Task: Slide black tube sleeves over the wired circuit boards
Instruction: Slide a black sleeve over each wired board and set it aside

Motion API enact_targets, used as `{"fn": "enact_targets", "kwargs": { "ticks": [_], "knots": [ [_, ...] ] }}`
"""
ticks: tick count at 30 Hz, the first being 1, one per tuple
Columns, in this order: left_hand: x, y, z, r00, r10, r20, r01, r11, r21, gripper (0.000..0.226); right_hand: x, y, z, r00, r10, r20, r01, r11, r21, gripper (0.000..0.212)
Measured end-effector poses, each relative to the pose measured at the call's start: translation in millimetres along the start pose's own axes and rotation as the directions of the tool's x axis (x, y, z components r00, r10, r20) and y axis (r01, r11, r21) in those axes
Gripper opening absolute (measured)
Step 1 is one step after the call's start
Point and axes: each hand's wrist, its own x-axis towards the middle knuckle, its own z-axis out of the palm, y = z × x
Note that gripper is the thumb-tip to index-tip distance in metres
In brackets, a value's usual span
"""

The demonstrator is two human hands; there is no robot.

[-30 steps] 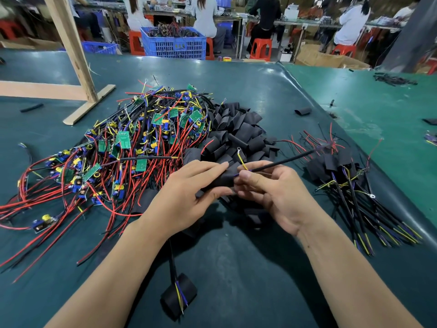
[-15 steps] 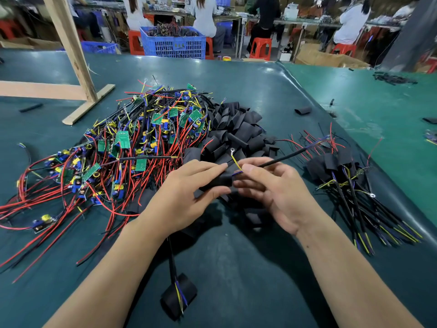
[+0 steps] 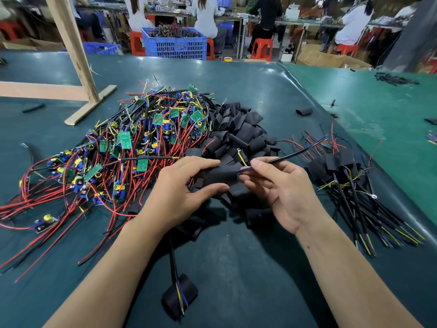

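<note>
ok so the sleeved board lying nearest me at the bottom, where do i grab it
Take the black sleeve itself across its flattened width, coming from above. It lies flat on the mat, and the thin cable leaving its far end gives less to hold.

My table [image 3: 236,268] carries a dark teal covering, and a lighter green surface [image 3: 378,110] adjoins it on my right. A bare wooden frame [image 3: 71,48] stands on the far left of it. Beyond the far edge I note a blue plastic crate [image 3: 175,45], red stools [image 3: 261,49], cardboard boxes [image 3: 331,59] and seated workers at further benches [image 3: 236,16].
</note>
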Motion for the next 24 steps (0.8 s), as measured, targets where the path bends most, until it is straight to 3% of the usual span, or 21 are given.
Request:
{"fn": "enact_targets", "kwargs": {
  "ticks": [4,8,14,17,19,21,24],
  "knots": [
    [-1,3,-1,0.997,-0.051,-0.056,0.045,0.995,-0.093,0.057,0,1,1,1.0,0.0,-0.001,0.0,1.0,0.019,0.004],
    [-1,3,-1,0.998,-0.03,-0.052,0.026,0.997,-0.074,0.043,-1,0,1,0.999,0.044,0.002,-0.044,0.999,0.021,0.004],
    [0,4,-2,0.997,-0.009,-0.071,0.005,0.998,-0.057,0.043,0,3,1,0.998,0.049,0.041,-0.049,0.999,-0.003,0.008],
    [-1,4,-1,0.998,0.015,-0.064,-0.021,0.996,-0.085,0.041,-2,6,1,0.974,0.144,0.173,-0.123,0.985,-0.124,0.029],
    [-1,4,-1,0.998,0.051,-0.037,-0.054,0.996,-0.072,0.042,-4,9,2,0.96,0.195,0.203,-0.144,0.959,-0.243,0.03],
    [1,3,-1,0.993,0.115,-0.039,-0.114,0.993,0.012,0.05,-4,8,3,0.974,0.149,0.171,-0.099,0.958,-0.27,0.025],
    [3,0,-3,0.961,0.19,-0.201,-0.159,0.974,0.161,0.051,2,-2,-1,0.999,-0.023,0.029,0.027,0.99,-0.139,0.013]
  ]
}}
